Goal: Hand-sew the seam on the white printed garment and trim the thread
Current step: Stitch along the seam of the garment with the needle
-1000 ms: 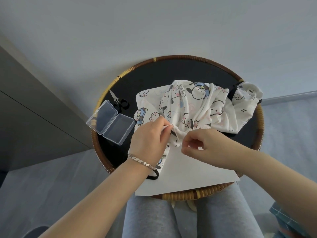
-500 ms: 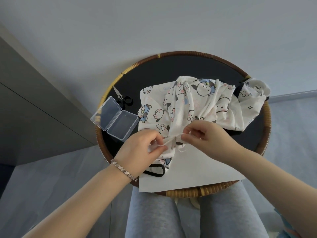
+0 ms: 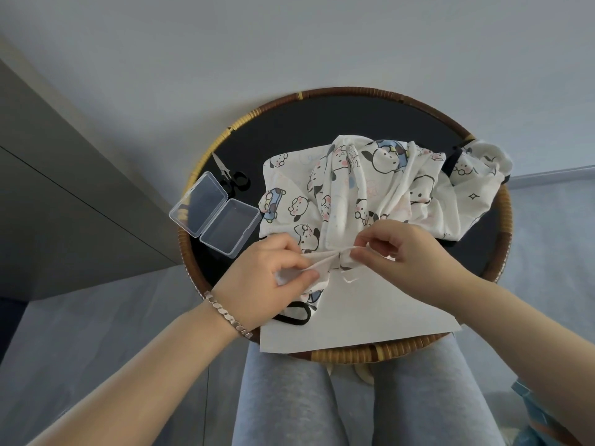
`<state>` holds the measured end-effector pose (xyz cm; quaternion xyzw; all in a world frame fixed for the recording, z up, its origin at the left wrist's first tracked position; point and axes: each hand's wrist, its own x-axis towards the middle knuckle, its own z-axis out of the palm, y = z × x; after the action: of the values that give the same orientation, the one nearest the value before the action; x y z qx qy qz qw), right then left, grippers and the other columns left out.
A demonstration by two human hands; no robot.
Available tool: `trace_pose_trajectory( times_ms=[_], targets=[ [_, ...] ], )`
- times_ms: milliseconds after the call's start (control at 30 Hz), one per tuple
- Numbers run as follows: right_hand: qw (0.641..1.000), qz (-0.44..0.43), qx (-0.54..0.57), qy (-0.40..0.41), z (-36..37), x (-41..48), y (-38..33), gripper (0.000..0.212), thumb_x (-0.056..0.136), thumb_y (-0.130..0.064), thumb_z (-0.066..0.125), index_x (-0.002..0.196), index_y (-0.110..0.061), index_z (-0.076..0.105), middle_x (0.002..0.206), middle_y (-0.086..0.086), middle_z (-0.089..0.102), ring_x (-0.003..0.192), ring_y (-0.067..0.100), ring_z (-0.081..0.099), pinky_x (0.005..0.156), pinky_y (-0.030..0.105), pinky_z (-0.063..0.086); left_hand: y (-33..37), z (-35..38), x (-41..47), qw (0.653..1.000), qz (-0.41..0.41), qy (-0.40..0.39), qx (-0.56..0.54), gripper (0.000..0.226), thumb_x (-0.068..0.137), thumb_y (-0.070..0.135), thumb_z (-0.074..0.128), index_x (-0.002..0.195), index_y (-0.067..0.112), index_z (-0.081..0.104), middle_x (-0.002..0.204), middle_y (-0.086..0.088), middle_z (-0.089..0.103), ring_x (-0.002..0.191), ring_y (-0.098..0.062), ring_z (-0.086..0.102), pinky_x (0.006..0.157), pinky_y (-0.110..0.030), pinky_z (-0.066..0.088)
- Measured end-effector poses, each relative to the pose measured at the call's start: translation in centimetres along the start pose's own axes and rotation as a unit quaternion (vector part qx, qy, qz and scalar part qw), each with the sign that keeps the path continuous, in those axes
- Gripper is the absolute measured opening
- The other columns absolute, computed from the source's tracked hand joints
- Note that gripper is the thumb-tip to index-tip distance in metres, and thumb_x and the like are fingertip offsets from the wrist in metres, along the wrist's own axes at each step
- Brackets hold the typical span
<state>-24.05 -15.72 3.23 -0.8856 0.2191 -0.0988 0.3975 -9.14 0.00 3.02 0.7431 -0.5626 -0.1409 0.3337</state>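
Note:
The white printed garment (image 3: 370, 188), covered in cartoon dogs, lies bunched on a round black tray (image 3: 322, 123) with a woven rim. My left hand (image 3: 267, 278) pinches a fold of the garment's near edge between thumb and fingers. My right hand (image 3: 402, 249) pinches the same stretched fold from the right side, so the cloth is taut between both hands. No needle or thread is plainly visible. Small black-handled scissors (image 3: 233, 178) lie on the tray at the left, behind a clear box.
An open clear plastic box (image 3: 214, 217) sits on the tray's left part. A white sheet of paper (image 3: 360, 320) lies under the garment at the tray's near edge. My knees in grey trousers are below the tray. A grey cabinet stands at the left.
My left hand has slid down and left along the fold, and my right hand has shifted right. The fold between them is now stretched longer.

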Motion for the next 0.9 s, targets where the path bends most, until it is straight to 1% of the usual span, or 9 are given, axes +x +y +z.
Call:
trace_pose_trajectory(
  times_ms=[167,267,400,467,533,667,733,800,900],
  targets=[
    [1.000,-0.001,-0.009,0.000,0.1,0.1,0.1,0.013,0.085,-0.028,0.059,0.081,-0.017,0.063,0.061,-0.009,0.043,0.064,0.006,0.043,0.062,0.025,0.038,-0.1,-0.8,-0.4,0.987,0.057,-0.027,0.150,0.039,0.078,0.039,0.051,0.052,0.010,0.060,0.064,0.010,0.038,0.059,-0.002,0.032,0.057,-0.009,0.030],
    [0.999,-0.003,-0.033,-0.005,0.3,0.3,0.1,0.014,0.087,-0.029,0.057,0.082,-0.017,0.062,0.063,-0.008,0.044,0.060,0.008,0.042,0.062,0.021,0.036,-0.9,-1.7,-0.3,0.959,0.096,-0.055,0.260,0.038,0.079,0.029,0.049,0.047,0.009,0.052,0.058,-0.003,0.044,0.051,-0.015,0.038,0.059,-0.019,0.024],
    [0.999,0.006,-0.033,-0.012,0.6,0.8,0.0,0.015,0.088,-0.027,0.057,0.079,-0.015,0.060,0.062,-0.008,0.040,0.060,0.006,0.039,0.059,0.016,0.033,-3.2,-1.6,-1.4,0.937,0.042,-0.083,0.337,0.034,0.081,0.030,0.041,0.054,0.015,0.055,0.057,0.002,0.046,0.043,-0.017,0.043,0.056,-0.025,0.037],
    [0.999,0.013,-0.038,-0.028,1.0,1.0,-0.2,0.017,0.088,-0.027,0.057,0.078,-0.014,0.060,0.063,-0.008,0.041,0.062,0.006,0.040,0.059,0.017,0.033,-4.0,-1.2,-2.2,0.938,0.004,-0.113,0.327,0.033,0.080,0.029,0.038,0.056,0.017,0.056,0.057,0.004,0.048,0.043,-0.016,0.046,0.050,-0.025,0.042],
    [0.998,0.010,-0.050,-0.041,1.3,1.2,-0.3,0.016,0.088,-0.027,0.056,0.075,-0.018,0.057,0.063,-0.008,0.041,0.063,0.006,0.040,0.059,0.013,0.032,-4.7,-0.7,-2.7,0.946,-0.023,-0.139,0.291,0.035,0.079,0.032,0.036,0.058,0.018,0.060,0.065,0.003,0.056,0.052,-0.018,0.053,0.054,-0.026,0.042],
    [0.997,0.002,-0.057,-0.046,1.3,1.4,-0.6,0.014,0.089,-0.027,0.056,0.076,-0.020,0.056,0.064,-0.008,0.042,0.063,0.005,0.041,0.058,0.012,0.032,-4.3,-0.1,-2.4,0.974,-0.075,-0.094,0.190,0.039,0.075,0.051,0.042,0.064,0.022,0.065,0.105,0.000,0.065,0.094,-0.021,0.059,0.088,-0.038,0.043],
    [0.997,-0.008,-0.065,-0.047,1.2,1.4,-0.7,0.013,0.089,-0.027,0.056,0.078,-0.020,0.057,0.066,-0.007,0.044,0.063,0.005,0.042,0.059,0.012,0.032,-3.2,-0.1,-1.5,0.985,-0.095,-0.061,0.132,0.042,0.066,0.061,0.043,0.070,0.025,0.065,0.115,0.009,0.057,0.110,-0.011,0.048,0.100,-0.032,0.031],
    [0.996,-0.020,-0.073,-0.052,1.0,1.3,-0.8,0.012,0.089,-0.027,0.055,0.081,-0.018,0.058,0.068,-0.008,0.046,0.064,0.005,0.042,0.059,0.010,0.032,-1.9,-0.2,-0.3,0.988,-0.105,-0.078,0.080,0.041,0.061,0.065,0.047,0.074,0.030,0.061,0.115,0.018,0.048,0.113,-0.002,0.038,0.101,-0.023,0.022],
    [0.995,-0.030,-0.082,-0.056,0.8,1.3,-1.0,0.011,0.089,-0.028,0.055,0.084,-0.019,0.059,0.070,-0.009,0.046,0.065,0.003,0.043,0.061,0.007,0.032,-0.2,0.2,1.2,0.983,-0.126,-0.131,-0.008,0.021,0.072,0.046,0.069,0.078,0.028,0.060,0.109,0.020,0.050,0.106,0.008,0.042,0.094,-0.008,0.024]
  ],
)
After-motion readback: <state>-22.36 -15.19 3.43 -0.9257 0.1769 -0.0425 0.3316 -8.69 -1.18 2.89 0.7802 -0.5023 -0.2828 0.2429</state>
